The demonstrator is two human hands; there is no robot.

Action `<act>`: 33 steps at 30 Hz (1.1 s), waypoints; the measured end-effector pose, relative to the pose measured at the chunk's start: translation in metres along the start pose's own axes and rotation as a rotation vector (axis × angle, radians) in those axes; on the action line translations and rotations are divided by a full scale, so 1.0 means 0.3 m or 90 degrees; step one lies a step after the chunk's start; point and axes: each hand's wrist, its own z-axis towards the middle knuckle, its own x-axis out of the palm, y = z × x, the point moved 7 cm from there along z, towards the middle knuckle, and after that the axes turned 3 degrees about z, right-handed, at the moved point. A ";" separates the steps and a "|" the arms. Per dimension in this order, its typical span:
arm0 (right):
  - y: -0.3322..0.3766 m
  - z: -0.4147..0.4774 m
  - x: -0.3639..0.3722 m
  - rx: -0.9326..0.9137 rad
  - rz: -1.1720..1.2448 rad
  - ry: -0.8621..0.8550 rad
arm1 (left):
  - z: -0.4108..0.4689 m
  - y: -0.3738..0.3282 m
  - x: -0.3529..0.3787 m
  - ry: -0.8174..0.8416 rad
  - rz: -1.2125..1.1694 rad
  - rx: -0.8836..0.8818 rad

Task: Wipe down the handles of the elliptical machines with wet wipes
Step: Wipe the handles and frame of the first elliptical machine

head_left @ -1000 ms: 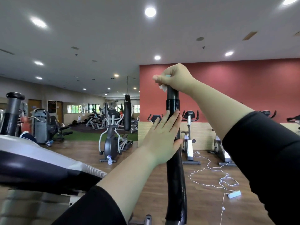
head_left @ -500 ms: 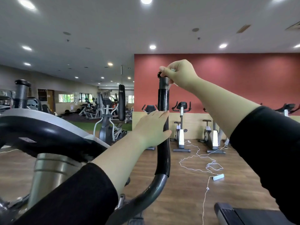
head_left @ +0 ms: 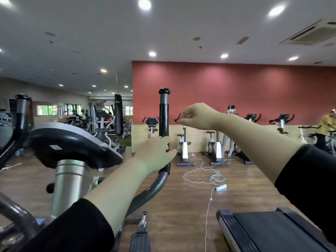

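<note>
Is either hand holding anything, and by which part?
Left hand rests straight-fingered low on the handle, not gripping. Right hand pinches its fingers together; anything between them is hidden.

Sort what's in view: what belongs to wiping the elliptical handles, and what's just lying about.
Job: centre handle, touched by the left hand; second handle at far left; right hand, curled, clear of the handle; wipe not visible.
Lying about: power strip, white cable, treadmill, bike, punch bag.
</note>
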 end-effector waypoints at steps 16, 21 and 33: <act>-0.124 -0.255 -0.004 0.056 -0.032 0.026 | -0.064 -0.213 0.003 0.048 -0.091 0.039; -0.303 -0.277 -0.026 0.092 -0.082 0.038 | 0.062 -0.302 0.111 0.035 -0.145 0.046; -0.955 -0.168 0.000 0.114 -0.149 0.050 | 0.576 -0.475 0.538 0.020 -0.201 0.048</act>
